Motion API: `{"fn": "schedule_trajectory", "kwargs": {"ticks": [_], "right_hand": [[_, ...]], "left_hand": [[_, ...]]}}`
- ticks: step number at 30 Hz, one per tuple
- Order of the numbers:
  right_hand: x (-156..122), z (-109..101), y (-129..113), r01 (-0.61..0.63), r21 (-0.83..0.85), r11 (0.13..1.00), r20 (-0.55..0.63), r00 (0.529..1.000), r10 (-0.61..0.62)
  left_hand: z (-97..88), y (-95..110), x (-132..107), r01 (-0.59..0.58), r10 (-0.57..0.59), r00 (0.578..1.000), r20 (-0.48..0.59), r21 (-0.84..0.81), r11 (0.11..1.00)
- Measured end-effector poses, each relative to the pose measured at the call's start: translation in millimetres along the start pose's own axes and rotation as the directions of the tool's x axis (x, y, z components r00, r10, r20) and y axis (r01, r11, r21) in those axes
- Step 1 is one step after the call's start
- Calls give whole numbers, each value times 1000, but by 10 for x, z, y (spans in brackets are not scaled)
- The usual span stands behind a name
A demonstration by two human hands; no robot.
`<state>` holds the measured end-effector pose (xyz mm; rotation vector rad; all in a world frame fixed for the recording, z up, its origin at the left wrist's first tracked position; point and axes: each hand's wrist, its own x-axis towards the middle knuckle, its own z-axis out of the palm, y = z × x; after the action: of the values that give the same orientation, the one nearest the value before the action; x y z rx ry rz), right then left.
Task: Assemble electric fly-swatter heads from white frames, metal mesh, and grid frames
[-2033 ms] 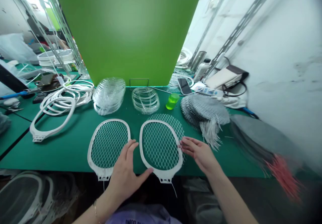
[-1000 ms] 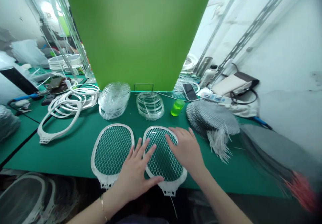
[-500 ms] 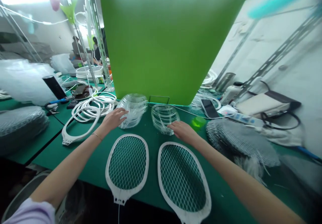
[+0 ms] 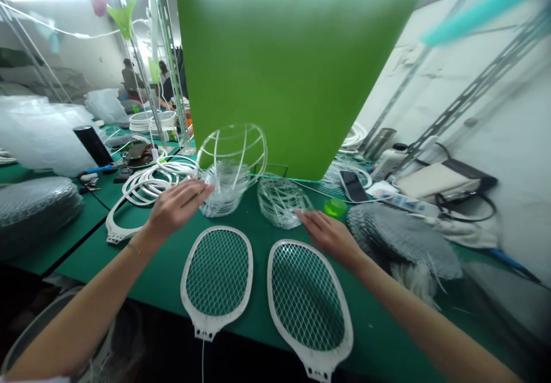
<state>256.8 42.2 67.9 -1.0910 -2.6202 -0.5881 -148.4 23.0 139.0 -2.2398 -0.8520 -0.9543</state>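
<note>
Two white oval frames with metal mesh lie side by side on the green table, the left frame (image 4: 217,277) and the right frame (image 4: 307,302). Behind them stand two stacks of clear plastic grilles, a left stack (image 4: 221,193) and a right stack (image 4: 282,202). My left hand (image 4: 178,208) pinches the lower edge of one clear grille (image 4: 235,147), tilted up above the left stack. My right hand (image 4: 329,233) rests at the near edge of the right stack, fingers curled on its top grille.
A big green board (image 4: 293,67) stands behind the stacks. Empty white frames (image 4: 146,190) pile at the left, grey mesh bundles (image 4: 404,236) at the right. A green cup (image 4: 336,207), a phone (image 4: 353,186) and a power strip (image 4: 394,196) lie beyond. People are far off at the left.
My hands left the meshed frames and reached to the two clear stacks. My left hand has since tipped one grille up off its stack. The camera tilted upward.
</note>
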Motion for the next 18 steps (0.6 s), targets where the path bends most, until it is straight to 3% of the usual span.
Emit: {"fn": "schedule_trajectory", "kwargs": {"ticks": [2,3,7,10,12,13,15,16,18], "right_hand": [[-410,-195,-282,100,-4,995,-142,985,-100],[-625,-289,-425,143,16,990,-176,975,-138],[-1238,-555,-793,264,128,956,-96,963,-253],[-1172,-598,-830,228,301,926,-113,973,-202],[-831,-545,-833,45,501,864,-148,988,34],[-588,-491,-850,-85,622,779,-125,971,205],[-24,-326,-925,-389,800,456,142,863,485],[261,-217,-979,-474,838,271,293,809,509],[752,33,-1097,-568,822,-42,534,743,405]], "left_hand": [[-276,264,-153,-78,77,996,-41,-30,996],[-397,398,-253,-104,104,995,0,-57,993],[-724,845,-680,-81,113,979,172,-178,981],[-826,1041,-921,-44,104,951,291,-207,977],[-846,1121,-1038,-51,122,932,341,-210,976],[-844,1152,-1091,-57,132,925,357,-212,976],[-820,1198,-1193,-71,153,917,369,-226,971],[-802,1211,-1239,-78,163,918,363,-237,968],[-765,1209,-1298,-87,175,924,340,-258,962]]}}
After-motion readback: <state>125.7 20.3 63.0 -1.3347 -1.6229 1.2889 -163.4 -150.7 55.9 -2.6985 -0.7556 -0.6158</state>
